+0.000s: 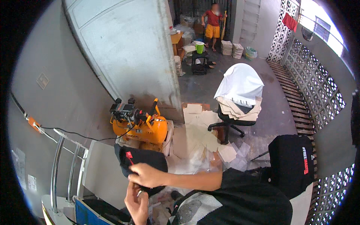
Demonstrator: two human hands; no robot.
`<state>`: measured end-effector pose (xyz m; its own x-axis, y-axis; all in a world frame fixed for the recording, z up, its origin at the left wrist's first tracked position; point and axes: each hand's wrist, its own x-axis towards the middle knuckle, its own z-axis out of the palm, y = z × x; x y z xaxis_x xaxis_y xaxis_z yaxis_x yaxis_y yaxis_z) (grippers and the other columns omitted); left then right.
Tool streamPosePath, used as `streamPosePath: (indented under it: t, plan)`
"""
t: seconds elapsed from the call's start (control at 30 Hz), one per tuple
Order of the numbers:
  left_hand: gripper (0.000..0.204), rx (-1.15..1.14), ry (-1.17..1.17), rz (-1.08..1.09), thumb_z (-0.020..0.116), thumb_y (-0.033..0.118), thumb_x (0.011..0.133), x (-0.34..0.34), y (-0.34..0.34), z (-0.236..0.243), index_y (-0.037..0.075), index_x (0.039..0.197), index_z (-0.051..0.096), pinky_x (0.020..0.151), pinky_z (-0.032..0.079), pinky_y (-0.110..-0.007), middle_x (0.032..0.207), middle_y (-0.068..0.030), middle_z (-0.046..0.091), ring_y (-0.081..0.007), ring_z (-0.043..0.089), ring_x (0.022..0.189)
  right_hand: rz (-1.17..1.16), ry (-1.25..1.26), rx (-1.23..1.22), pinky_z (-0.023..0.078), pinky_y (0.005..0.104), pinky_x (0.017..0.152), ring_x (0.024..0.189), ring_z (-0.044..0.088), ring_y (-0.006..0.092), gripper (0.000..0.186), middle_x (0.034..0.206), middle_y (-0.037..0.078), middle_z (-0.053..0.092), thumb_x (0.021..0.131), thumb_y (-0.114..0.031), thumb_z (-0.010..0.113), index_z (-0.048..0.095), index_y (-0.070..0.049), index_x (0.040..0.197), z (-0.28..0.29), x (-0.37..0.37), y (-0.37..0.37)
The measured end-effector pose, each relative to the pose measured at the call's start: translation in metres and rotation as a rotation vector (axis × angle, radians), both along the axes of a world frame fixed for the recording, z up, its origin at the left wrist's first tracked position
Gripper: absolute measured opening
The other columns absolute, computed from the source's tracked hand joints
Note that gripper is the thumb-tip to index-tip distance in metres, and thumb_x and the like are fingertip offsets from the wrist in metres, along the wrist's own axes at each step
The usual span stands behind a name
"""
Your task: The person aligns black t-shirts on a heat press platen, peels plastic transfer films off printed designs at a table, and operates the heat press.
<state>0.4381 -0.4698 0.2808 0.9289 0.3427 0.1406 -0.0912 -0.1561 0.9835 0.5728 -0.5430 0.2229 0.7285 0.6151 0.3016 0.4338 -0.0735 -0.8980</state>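
Observation:
My right hand reaches across from the right, its fingers curled together in a pinch. Just below it, my left hand comes up from the lower edge with its fingertips pressed together, almost meeting the right hand. A small whitish spot shows at the left fingers; I cannot tell what it is. What either hand pinches is too small or hidden to name. Behind and partly under the right hand lies a black cloth piece with a small red mark.
An orange air compressor stands by a large pale door panel. Papers cover the floor. An office chair bears white cloth and cardboard. Black printed fabric is at right. A person stands far back.

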Motion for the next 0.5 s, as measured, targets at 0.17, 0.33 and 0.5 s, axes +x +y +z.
streamPosePath:
  t: [0.17, 0.33, 0.5]
  plan:
    - [0.056, 0.324, -0.226, 0.083, 0.065, 0.015, 0.084, 0.014, -0.018, 0.06, -0.006, 0.135, 0.051, 0.102, 0.044, -0.036, 0.13, -0.0175, 0.057, -0.0244, 0.054, 0.124, 0.232, 0.32, 0.429, 0.043, 0.0333, 0.064, 0.071, 0.051, 0.0111, 0.018, 0.074, 0.004, 0.054, 0.087, -0.01, 0.051, 0.06, 0.003, 0.096, 0.127, 0.017, -0.133]
    - [0.058, 0.478, -0.509, -0.01, 0.069, 0.016, 0.079, 0.089, -0.088, 0.042, -0.003, 0.132, 0.054, 0.104, 0.044, -0.037, 0.131, -0.0156, 0.056, -0.0247, 0.054, 0.123, 0.66, -0.269, 0.015, 0.047, 0.0382, 0.07, 0.082, 0.064, 0.0311, 0.027, 0.084, 0.014, 0.063, 0.076, -0.018, 0.061, 0.057, 0.003, 0.092, 0.204, 0.029, -0.22]
    - [0.06, 0.486, -0.133, -0.372, 0.077, 0.014, 0.073, 0.066, -0.098, -0.054, 0.0, 0.129, 0.058, 0.102, 0.045, -0.036, 0.128, -0.0125, 0.06, -0.0221, 0.057, 0.119, 0.666, -0.434, 0.136, 0.049, 0.0426, 0.081, 0.095, 0.065, 0.035, 0.034, 0.094, 0.018, 0.065, 0.073, -0.012, 0.066, 0.061, 0.003, 0.104, 0.161, 0.059, -0.262]
